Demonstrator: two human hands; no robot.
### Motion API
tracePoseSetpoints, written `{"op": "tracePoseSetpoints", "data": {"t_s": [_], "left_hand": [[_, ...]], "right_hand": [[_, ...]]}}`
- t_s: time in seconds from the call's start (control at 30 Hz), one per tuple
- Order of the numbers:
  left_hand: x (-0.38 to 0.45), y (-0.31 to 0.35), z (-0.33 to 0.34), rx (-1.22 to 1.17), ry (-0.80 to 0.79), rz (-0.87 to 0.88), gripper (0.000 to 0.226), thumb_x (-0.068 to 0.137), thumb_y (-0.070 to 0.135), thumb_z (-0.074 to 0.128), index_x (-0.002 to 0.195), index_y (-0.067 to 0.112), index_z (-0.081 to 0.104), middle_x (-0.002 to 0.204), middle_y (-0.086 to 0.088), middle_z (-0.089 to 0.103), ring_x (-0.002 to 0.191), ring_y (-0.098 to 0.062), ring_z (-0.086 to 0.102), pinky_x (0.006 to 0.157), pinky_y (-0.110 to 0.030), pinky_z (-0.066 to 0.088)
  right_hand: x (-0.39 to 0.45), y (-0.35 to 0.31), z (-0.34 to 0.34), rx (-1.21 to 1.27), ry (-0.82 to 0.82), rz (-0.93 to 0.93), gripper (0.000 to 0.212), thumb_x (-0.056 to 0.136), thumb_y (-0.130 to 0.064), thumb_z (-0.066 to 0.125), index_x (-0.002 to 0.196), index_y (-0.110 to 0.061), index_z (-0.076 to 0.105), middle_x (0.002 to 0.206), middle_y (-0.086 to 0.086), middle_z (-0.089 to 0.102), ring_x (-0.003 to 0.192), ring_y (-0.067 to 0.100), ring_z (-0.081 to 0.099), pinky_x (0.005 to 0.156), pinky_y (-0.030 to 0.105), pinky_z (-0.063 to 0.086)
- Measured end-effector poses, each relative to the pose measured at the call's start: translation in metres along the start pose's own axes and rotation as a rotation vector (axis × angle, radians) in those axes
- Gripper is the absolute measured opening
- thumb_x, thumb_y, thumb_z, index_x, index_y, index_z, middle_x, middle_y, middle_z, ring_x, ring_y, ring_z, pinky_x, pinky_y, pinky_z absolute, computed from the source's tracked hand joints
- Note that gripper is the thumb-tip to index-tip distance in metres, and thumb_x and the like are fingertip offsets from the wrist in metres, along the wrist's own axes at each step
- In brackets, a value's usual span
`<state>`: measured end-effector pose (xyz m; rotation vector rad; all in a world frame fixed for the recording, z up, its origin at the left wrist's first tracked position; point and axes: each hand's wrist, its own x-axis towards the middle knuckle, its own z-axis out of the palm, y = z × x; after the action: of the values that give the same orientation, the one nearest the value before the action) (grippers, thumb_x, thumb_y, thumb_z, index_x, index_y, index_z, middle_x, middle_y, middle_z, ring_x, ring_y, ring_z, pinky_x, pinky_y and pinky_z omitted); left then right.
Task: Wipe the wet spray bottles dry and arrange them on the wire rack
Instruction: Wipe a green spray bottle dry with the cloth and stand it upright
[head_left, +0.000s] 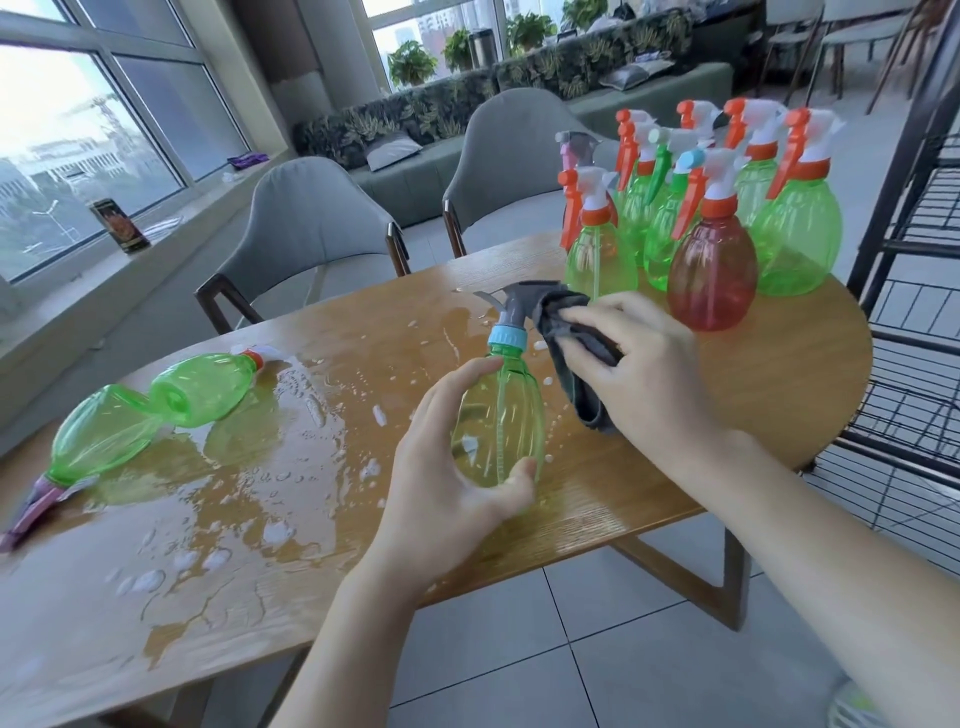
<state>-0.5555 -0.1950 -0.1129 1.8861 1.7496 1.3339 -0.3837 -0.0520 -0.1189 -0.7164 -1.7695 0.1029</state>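
My left hand (447, 467) grips the body of an upright green spray bottle (506, 410) with a blue collar and grey trigger head. Against that trigger head my right hand (639, 374) holds a dark grey cloth (576, 353). Two more green bottles lie on their sides on the wet left part of the wooden table (311, 545): one with an orange collar (205, 387), one with a pink head (98, 441). Several upright bottles stand grouped at the table's far right, mostly green, with a red one (711, 275) in front. The black wire rack (914, 291) stands to the right of the table.
Puddles and foam patches cover the table's left and middle. Two grey chairs (311, 228) stand behind the table. A dark can (119, 226) sits on the windowsill at left. The floor is tiled, with a long bench seat and plants further back.
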Motion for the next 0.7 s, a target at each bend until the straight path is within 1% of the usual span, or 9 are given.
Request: {"op": "tracePoseSetpoints", "data": {"t_s": [0.07, 0.13, 0.2, 0.3, 0.37, 0.43, 0.53, 0.63, 0.7], "left_hand": [[-0.002, 0.000, 0.001, -0.011, 0.025, -0.004, 0.078, 0.076, 0.020, 0.080, 0.144, 0.044, 0.052, 0.142, 0.017, 0.060, 0.134, -0.017, 0.058, 0.109, -0.042, 0.051], [-0.003, -0.001, 0.001, -0.028, 0.060, -0.013, 0.077, 0.076, 0.020, 0.080, 0.145, 0.040, 0.053, 0.142, 0.020, 0.060, 0.138, -0.012, 0.055, 0.112, -0.035, 0.049], [-0.003, -0.002, -0.001, -0.066, 0.080, -0.031, 0.075, 0.078, 0.020, 0.080, 0.145, 0.038, 0.053, 0.140, 0.022, 0.061, 0.138, -0.008, 0.055, 0.113, -0.033, 0.047], [-0.003, -0.004, -0.005, -0.112, 0.076, -0.053, 0.074, 0.079, 0.019, 0.081, 0.145, 0.037, 0.052, 0.137, 0.022, 0.062, 0.136, -0.006, 0.056, 0.113, -0.028, 0.046], [-0.003, -0.004, -0.006, -0.112, 0.072, -0.050, 0.075, 0.079, 0.018, 0.080, 0.146, 0.036, 0.052, 0.137, 0.022, 0.062, 0.136, -0.007, 0.056, 0.110, -0.021, 0.045], [-0.004, -0.004, -0.005, -0.107, 0.056, -0.043, 0.076, 0.079, 0.016, 0.080, 0.146, 0.037, 0.051, 0.140, 0.020, 0.062, 0.137, -0.010, 0.057, 0.112, -0.026, 0.047], [-0.004, -0.004, -0.005, -0.087, 0.037, -0.021, 0.078, 0.079, 0.014, 0.081, 0.147, 0.037, 0.051, 0.143, 0.017, 0.061, 0.139, -0.016, 0.057, 0.114, -0.039, 0.050], [-0.002, -0.005, -0.005, -0.067, 0.027, -0.011, 0.077, 0.079, 0.015, 0.081, 0.147, 0.035, 0.050, 0.143, 0.017, 0.061, 0.140, -0.017, 0.055, 0.116, -0.045, 0.047], [-0.001, -0.004, -0.005, -0.056, 0.022, -0.014, 0.077, 0.079, 0.016, 0.080, 0.147, 0.036, 0.050, 0.142, 0.018, 0.061, 0.139, -0.017, 0.055, 0.116, -0.047, 0.047]], "right_hand": [[-0.002, -0.001, 0.002, 0.000, -0.008, -0.020, 0.023, 0.085, -0.002, 0.081, 0.108, -0.001, 0.077, 0.099, 0.012, 0.070, 0.089, 0.016, 0.062, 0.086, 0.007, 0.042], [-0.009, 0.001, 0.004, 0.006, -0.065, 0.002, 0.025, 0.083, 0.000, 0.082, 0.108, -0.002, 0.078, 0.098, 0.012, 0.070, 0.089, 0.020, 0.066, 0.085, 0.014, 0.047], [-0.016, 0.006, 0.003, 0.013, -0.119, 0.041, 0.026, 0.082, 0.001, 0.083, 0.108, -0.003, 0.079, 0.098, 0.011, 0.070, 0.087, 0.023, 0.068, 0.082, 0.021, 0.049], [-0.015, 0.006, -0.005, 0.068, -0.088, 0.116, 0.023, 0.084, -0.004, 0.082, 0.107, -0.006, 0.079, 0.099, 0.007, 0.071, 0.087, 0.011, 0.064, 0.080, 0.016, 0.050], [-0.007, 0.000, -0.010, 0.189, -0.022, 0.242, 0.018, 0.090, -0.012, 0.078, 0.108, -0.014, 0.078, 0.100, -0.002, 0.073, 0.089, 0.005, 0.066, 0.080, 0.020, 0.054], [0.002, -0.005, -0.010, 0.341, 0.011, 0.435, 0.014, 0.096, -0.022, 0.073, 0.110, -0.023, 0.074, 0.101, -0.008, 0.074, 0.093, 0.006, 0.070, 0.077, 0.027, 0.057], [0.011, -0.015, 0.001, 0.509, 0.024, 0.612, 0.011, 0.102, -0.023, 0.066, 0.111, -0.025, 0.070, 0.099, -0.010, 0.075, 0.092, 0.003, 0.071, 0.073, 0.021, 0.055], [0.011, -0.024, 0.015, 0.650, -0.054, 0.694, 0.018, 0.107, -0.021, 0.056, 0.101, -0.030, 0.071, 0.099, 0.004, 0.076, 0.094, 0.015, 0.071, 0.081, 0.032, 0.055], [0.010, -0.026, 0.019, 0.679, -0.113, 0.713, 0.020, 0.108, -0.023, 0.053, 0.098, -0.021, 0.071, 0.103, 0.019, 0.072, 0.091, 0.027, 0.069, 0.079, 0.037, 0.051]]}}
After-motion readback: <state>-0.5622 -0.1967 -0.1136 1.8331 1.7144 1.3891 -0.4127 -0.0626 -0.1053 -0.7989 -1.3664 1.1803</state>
